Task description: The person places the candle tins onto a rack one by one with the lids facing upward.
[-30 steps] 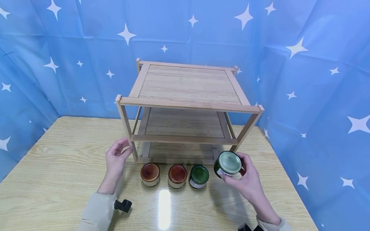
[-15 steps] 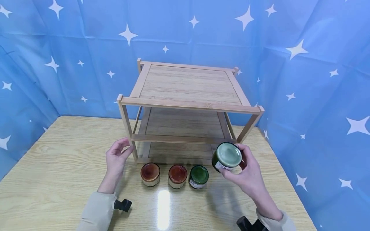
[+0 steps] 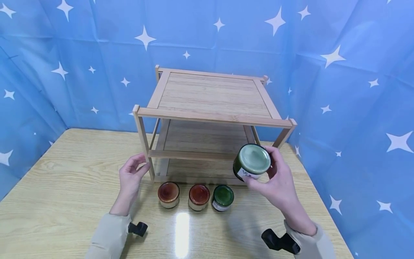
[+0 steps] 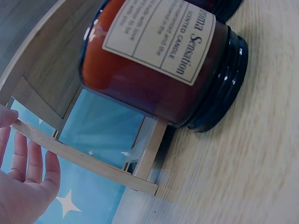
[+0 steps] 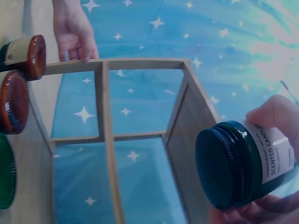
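My right hand (image 3: 279,181) grips a green glass candle jar (image 3: 252,162) by its side, thumb over the white label. The jar is upside down, pale base up and dark lid down, raised before the rack's right side. My left hand (image 3: 130,176) pinches the front left post of a wooden shelf rack (image 3: 213,115), thumb on one side and fingers behind. In front of the rack stand an amber candle jar (image 3: 168,194), a red-brown candle jar (image 3: 198,196) and another green candle jar (image 3: 222,197), all base up.
The rack has three levels, with a top shelf (image 3: 213,91) and a middle shelf (image 3: 207,136). It stands on a light wood table (image 3: 64,187). A blue curtain (image 3: 97,64) with white stars hangs behind and at both sides.
My right hand has lifted the green candle jar up and slightly left, from beside the row to the middle shelf's height in view. My left hand stays at the post.
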A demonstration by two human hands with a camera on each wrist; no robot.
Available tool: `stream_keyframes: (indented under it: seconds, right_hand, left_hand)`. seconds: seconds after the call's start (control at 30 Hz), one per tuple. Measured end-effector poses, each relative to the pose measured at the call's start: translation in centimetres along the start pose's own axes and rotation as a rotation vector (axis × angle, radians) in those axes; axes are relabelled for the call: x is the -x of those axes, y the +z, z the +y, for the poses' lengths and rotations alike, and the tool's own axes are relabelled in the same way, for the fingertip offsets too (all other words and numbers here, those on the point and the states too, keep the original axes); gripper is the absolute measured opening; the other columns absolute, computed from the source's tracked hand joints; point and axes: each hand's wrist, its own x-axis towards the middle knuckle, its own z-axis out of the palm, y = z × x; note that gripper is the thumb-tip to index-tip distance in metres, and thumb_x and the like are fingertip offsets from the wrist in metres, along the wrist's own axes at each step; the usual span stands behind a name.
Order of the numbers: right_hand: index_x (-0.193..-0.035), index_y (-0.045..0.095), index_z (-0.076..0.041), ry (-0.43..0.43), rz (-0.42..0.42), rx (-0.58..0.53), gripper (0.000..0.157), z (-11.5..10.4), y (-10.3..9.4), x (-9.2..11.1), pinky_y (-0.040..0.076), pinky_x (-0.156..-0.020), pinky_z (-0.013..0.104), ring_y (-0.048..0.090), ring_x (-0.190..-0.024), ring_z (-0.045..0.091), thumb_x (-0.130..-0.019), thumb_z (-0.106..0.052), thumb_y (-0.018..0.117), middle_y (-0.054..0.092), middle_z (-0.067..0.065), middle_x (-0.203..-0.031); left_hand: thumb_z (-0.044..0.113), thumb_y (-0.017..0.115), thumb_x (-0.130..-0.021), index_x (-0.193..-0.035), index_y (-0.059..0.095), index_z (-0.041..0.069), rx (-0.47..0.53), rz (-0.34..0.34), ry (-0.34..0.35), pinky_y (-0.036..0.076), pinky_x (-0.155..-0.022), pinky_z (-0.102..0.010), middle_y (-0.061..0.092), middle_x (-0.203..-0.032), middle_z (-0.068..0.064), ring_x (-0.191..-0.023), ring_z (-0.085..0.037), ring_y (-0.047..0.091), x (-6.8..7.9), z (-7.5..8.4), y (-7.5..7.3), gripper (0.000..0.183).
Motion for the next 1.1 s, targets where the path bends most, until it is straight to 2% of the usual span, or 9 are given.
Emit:
stream_keyframes:
  seconds: [0.47, 0.7, 0.87, 1.1]
  right_hand:
    - [-0.120, 0.047, 0.006, -0.032, 0.001, -0.040, 0.066, -3.6, 1.0, -3.5, 0.051, -0.078, 0.017, 0.057, -0.092, 0.017, -0.060, 0.015, 0.072, 0.055, 0.006, -0.110]
    - [-0.118, 0.049, 0.004, -0.076, 0.001, -0.109, 0.064, -5.3, 1.5, -5.6, 0.051, -0.081, 0.022, 0.057, -0.095, 0.022, -0.059, 0.014, 0.072, 0.057, 0.009, -0.111]
    - [-0.119, 0.051, -0.003, -0.074, -0.019, -0.125, 0.064, -6.6, 2.0, -7.4, 0.052, -0.079, 0.026, 0.056, -0.097, 0.024, -0.060, 0.011, 0.072, 0.057, 0.006, -0.112]
    - [-0.120, 0.052, -0.002, -0.118, -0.026, -0.087, 0.061, -7.4, 3.4, -9.9, 0.052, -0.084, 0.031, 0.053, -0.101, 0.017, -0.063, 0.008, 0.073, 0.055, 0.001, -0.112]
  left_hand:
    - [-0.027, 0.054, -0.074, -0.095, 0.068, 0.008, -0.018, 0.006, -0.013, 0.055, -0.076, -0.020, 0.067, -0.087, 0.003, -0.084, -0.009, 0.061, -0.1, 0.1, 0.0, 0.043]
    - [-0.029, 0.053, -0.073, -0.093, 0.068, 0.011, -0.008, 0.012, -0.002, 0.055, -0.075, -0.020, 0.067, -0.086, 0.003, -0.083, -0.010, 0.061, -0.1, -0.1, 0.1, 0.047]
    - [-0.029, 0.053, -0.073, -0.092, 0.068, 0.012, -0.002, 0.016, 0.000, 0.055, -0.075, -0.020, 0.067, -0.086, 0.003, -0.084, -0.010, 0.060, -0.1, 0.0, 0.1, 0.048]
    - [-0.028, 0.053, -0.073, -0.093, 0.068, 0.011, 0.004, 0.005, 0.005, 0.055, -0.075, -0.020, 0.067, -0.087, 0.003, -0.084, -0.010, 0.061, -0.1, -0.1, 0.1, 0.046]
